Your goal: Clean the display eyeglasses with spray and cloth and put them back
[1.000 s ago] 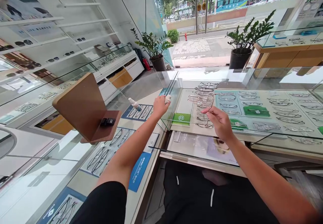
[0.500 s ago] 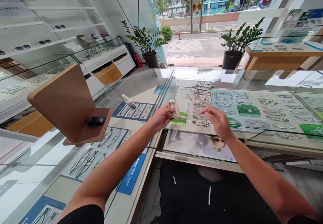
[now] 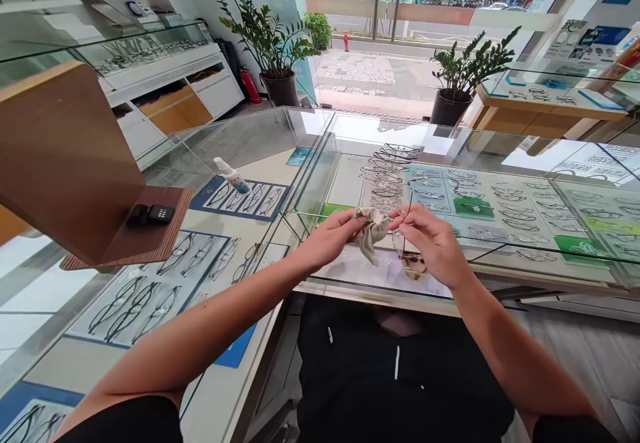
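Note:
Over the front edge of the glass display counter, my left hand [image 3: 334,236] pinches a crumpled beige cloth [image 3: 371,231], which hangs down from the fingers. Just right of it, my right hand [image 3: 429,238] has its fingers closed on a thin-framed pair of glasses [image 3: 401,243]. One temple of the glasses sticks up above the fingers. The cloth and the right fingertips are very close together; whether the cloth touches a lens cannot be made out.
A white spray bottle [image 3: 232,175] stands on the left counter. Beside it are a brown wooden stand [image 3: 75,163] and a small black object [image 3: 150,214]. Rows of glasses [image 3: 515,206] lie under the glass. Two potted plants [image 3: 280,86] are beyond the counter.
The view has shifted, with the stand now further left. My hands have come closer together, and the cloth now hangs beside the right fingers. The glasses are turned differently.

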`<state>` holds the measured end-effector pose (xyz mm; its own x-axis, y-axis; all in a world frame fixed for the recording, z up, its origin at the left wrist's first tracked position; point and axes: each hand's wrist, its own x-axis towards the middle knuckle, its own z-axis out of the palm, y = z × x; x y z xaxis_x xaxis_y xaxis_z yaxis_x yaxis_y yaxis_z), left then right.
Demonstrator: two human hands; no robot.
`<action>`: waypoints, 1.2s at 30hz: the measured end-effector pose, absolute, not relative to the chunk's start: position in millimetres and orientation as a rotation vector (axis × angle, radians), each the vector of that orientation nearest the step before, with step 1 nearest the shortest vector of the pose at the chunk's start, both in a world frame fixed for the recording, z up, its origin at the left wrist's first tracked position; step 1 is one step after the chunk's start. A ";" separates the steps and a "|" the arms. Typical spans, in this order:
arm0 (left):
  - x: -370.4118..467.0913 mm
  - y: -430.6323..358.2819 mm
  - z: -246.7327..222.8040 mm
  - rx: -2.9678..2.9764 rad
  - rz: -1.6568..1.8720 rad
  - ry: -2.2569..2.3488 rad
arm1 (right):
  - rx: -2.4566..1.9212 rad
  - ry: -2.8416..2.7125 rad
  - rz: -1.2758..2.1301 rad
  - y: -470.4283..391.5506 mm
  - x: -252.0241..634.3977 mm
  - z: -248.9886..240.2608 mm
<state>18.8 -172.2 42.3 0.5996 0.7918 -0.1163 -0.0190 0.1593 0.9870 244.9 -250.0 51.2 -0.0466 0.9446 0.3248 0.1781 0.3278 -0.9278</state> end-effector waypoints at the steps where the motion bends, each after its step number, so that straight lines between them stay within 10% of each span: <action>1: 17.6 -174.2 44.9 1.435 0.684 0.792 | -1.080 -1.497 0.874 -253.1 244.3 53.9; 36: 12.3 -166.6 68.6 0.981 0.626 0.659 | -1.047 -1.419 1.337 -251.2 237.0 36.1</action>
